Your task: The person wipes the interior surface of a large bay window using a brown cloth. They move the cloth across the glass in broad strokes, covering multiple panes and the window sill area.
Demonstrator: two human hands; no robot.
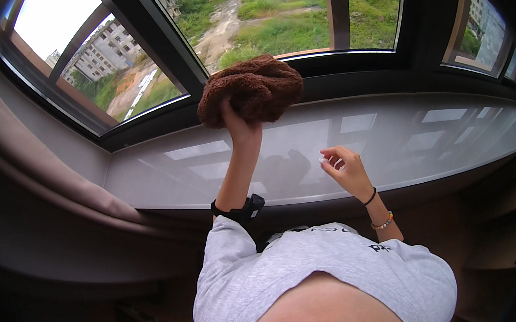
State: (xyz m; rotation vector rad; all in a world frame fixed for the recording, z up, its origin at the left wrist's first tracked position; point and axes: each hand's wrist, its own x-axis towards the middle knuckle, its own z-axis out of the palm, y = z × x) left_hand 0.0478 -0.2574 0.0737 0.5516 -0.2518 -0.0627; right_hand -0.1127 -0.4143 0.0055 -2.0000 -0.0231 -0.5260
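Note:
My left hand (241, 118) grips a bunched brown plush cloth (256, 90), its thumb pressed into the near side and its other fingers hidden beneath. The cloth is at the dark window frame (337, 64), overlapping the lower edge of the middle pane; whether it touches the glass I cannot tell. Over the glossy pale windowsill (404, 148), my right hand (343, 167) pinches a small whitish scrap (322, 160) between thumb and fingertips. What the scrap is made of is too small to tell.
A pinkish-beige curtain (51, 165) hangs along the left side and reaches the sill's left end. Wooden shelving (500, 241) stands at the lower right. Beyond the panes lie grassy ground (283, 25) and a grey building (107, 47).

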